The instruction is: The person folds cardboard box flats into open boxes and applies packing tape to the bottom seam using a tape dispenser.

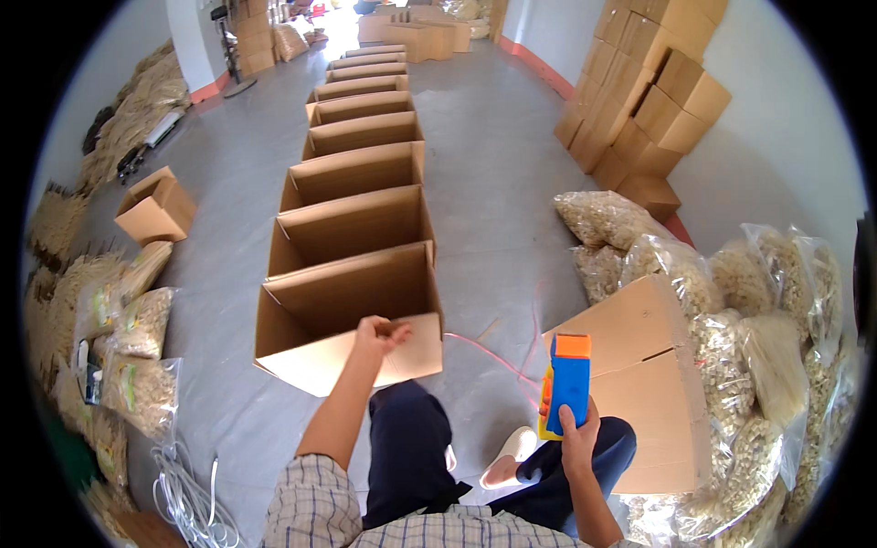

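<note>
An open cardboard box (395, 354) stands nearest me, heading a long row of boxes. My left hand (378, 335) is at its near rim, in front of the upper edge. The fingers of that hand are curled, and whatever may be between them is too small to make out. In my right hand (577, 437) is a blue handheld tool (571, 388) with an orange end and yellow side, held upright. Its exact kind does not show. Beside it lies a flattened cardboard sheet (644, 402).
Several open boxes (352, 171) run away from me on the grey floor. Bags of pale material (731, 365) pile up at right, more bags (142, 393) at left. Stacked cartons (630, 82) line the right wall. Pink strapping (489, 352) and a white cable coil (194, 498) lie low.
</note>
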A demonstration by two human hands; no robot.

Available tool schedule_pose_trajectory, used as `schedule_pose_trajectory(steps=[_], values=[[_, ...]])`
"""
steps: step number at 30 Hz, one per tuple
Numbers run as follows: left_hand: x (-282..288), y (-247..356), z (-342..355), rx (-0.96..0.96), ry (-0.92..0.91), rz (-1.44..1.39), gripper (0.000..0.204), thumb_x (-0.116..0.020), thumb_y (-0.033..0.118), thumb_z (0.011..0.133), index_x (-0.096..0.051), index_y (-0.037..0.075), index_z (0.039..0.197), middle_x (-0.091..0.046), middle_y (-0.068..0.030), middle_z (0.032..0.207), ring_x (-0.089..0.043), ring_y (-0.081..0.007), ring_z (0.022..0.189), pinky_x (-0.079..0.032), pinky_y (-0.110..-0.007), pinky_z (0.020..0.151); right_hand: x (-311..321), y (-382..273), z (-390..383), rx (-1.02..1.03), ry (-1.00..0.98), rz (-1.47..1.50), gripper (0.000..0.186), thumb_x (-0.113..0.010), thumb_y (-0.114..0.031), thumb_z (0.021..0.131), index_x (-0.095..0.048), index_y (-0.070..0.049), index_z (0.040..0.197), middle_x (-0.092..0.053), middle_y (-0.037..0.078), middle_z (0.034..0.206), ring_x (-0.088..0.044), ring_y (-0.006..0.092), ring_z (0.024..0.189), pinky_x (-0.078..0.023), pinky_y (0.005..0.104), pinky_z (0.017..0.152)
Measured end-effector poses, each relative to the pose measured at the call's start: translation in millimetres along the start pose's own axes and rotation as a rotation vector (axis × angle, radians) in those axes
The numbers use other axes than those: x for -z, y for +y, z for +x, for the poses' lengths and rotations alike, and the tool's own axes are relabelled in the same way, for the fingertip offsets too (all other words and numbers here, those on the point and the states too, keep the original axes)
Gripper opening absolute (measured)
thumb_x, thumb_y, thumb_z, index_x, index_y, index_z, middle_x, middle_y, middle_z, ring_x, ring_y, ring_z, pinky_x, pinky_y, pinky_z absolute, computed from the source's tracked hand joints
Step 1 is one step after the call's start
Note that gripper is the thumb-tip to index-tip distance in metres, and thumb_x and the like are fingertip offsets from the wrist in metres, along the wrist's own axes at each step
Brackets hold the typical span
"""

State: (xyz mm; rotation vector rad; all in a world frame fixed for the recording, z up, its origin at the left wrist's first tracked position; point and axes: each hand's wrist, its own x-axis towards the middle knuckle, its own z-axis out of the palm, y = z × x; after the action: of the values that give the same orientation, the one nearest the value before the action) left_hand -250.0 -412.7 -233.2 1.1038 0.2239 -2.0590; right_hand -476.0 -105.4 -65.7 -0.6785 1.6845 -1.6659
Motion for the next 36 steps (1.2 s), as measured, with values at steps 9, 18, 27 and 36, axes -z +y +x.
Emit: schedule_pose_trajectory(steps=[9,18,27,36], values=[[-54,148,99,-0.892,-0.483,0.367,0.023,-0.044,0.015,0.088,-0.05,-0.006,0.097,-0.058,-0.0159,0.095,-0.056,-0.0303,0.091,-0.05,-0.04,0.08,127,-50,-10,0.333,0.448,-0.211,0.053,-0.068,-0.015,0.074,-0.038,-0.002,0.115,-0.056,0.011,0.097,-0.059,0.0184,0.085,-0.047,0.0329,0.077],[-55,63,55,-0.092,-0.529,0.524,0.039,-0.051,0.024,0.087,-0.04,0.001,0.116,-0.048,-0.0205,0.116,-0.047,-0.0325,0.108,-0.039,-0.041,0.094,243,-3,7,0.209,0.818,-1.444,0.071,-0.069,-0.028,0.067,-0.028,0.003,0.115,-0.057,0.022,0.073,-0.059,0.0366,0.069,-0.047,0.0409,0.063],[-45,-72,-37,0.038,-0.677,1.07,0.04,-0.041,0.021,0.09,-0.031,0.009,0.126,-0.049,-0.0172,0.118,-0.055,-0.0302,0.101,-0.046,-0.038,0.083,283,37,23,0.098,0.73,-1.467,0.058,-0.067,-0.019,0.065,-0.036,0.007,0.106,-0.056,0.024,0.073,-0.059,0.0351,0.066,-0.048,0.0421,0.061],[-104,-213,-104,-0.123,-0.838,1.617,0.056,-0.055,0.008,0.08,-0.03,0.005,0.131,-0.046,-0.0171,0.123,-0.054,-0.0253,0.104,-0.046,-0.03,0.084,274,45,6,0.323,0.665,-1.55,0.052,-0.066,-0.023,0.068,-0.035,0.005,0.098,-0.055,0.022,0.073,-0.057,0.0355,0.062,-0.045,0.0426,0.056]])
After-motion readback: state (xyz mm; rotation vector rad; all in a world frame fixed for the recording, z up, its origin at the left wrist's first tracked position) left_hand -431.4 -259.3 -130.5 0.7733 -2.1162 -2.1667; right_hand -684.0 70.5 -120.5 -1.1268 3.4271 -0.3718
